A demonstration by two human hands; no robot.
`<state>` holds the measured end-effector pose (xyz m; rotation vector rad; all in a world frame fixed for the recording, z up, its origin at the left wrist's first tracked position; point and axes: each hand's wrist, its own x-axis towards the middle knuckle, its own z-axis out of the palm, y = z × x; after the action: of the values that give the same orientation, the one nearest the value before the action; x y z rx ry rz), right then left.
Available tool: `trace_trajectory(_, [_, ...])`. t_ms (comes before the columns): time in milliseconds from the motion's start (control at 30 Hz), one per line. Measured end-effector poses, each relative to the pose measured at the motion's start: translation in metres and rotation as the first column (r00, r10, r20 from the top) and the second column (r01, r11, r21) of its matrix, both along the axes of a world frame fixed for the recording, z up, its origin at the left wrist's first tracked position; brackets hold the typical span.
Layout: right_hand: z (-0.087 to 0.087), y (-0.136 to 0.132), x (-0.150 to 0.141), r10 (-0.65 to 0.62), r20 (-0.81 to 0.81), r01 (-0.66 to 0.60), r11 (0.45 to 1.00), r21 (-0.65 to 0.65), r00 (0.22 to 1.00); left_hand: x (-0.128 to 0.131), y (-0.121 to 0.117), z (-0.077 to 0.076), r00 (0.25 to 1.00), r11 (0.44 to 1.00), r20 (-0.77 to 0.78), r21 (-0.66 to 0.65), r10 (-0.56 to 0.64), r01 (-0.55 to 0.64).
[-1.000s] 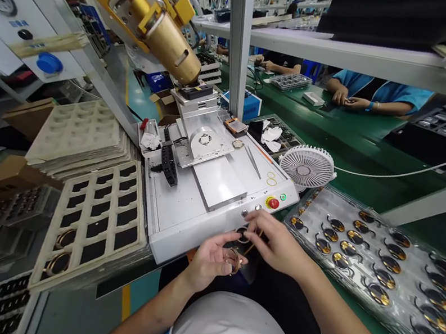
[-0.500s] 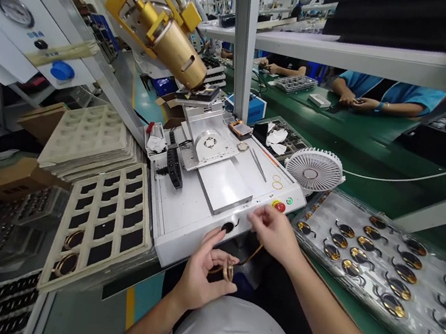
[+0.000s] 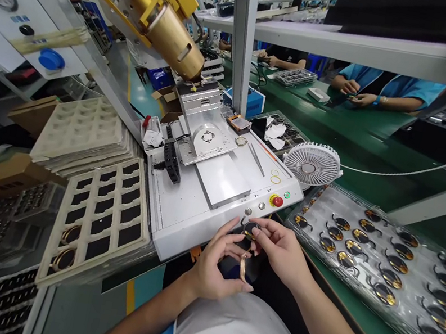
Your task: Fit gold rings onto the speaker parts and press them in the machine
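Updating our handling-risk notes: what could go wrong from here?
1. Drop: the left hand holds a gold-coloured ring and the right hand a dark disc, both in front of the machine; either might slip and fall.
2. Smudges: bare fingers touch the disc, so prints are possible.
3. Accidental press: the red button sits just beyond the right hand and could get bumped.

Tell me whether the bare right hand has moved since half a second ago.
Yes: judged against the fixed red, round button on the white machine, the right hand has moved down the picture, farther from the button.
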<state>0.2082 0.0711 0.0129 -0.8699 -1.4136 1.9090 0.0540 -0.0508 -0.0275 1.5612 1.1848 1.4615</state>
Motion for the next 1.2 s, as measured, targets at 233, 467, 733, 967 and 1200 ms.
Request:
trace_trajectory(233, [-0.002,0.004,0.001,0.141,0.006,-0.141,0.99,-0.025,0.99,-0.008,-0.002,-0.002,0.953,0.999,-0.3,-0.038,-0.045,0.035])
trace_trajectory(467, [-0.01,0.0,0.0,0.036,-0.05,-0.042,0.991,-0.127,0.998,-0.006,-0.007,-0.005,0.995,0.996,-0.056,-0.008,-0.084,0.084])
trace_trajectory(733, [0.002,-0.007,0.008,0.077,-0.086,-0.095,0.967,-0.238,0.993,-0.011,0.0,-0.006,0.853,0.992,0.511,-0.114,0.106,-0.055])
trace_trajectory(967, [0.007,-0.03,-0.001,0.08,-0.09,-0.107,0.929,-0.353,0.993,-0.004,0.005,-0.01,0.793,0.985,0.594,-0.17,0.135,-0.04])
trace_trajectory(1200, [0.01,-0.047,-0.013,-0.009,-0.066,-0.003,0.984,-0.18,0.998,-0.002,0.003,-0.018,0.839,0.99,0.528,-0.117,0.131,-0.081])
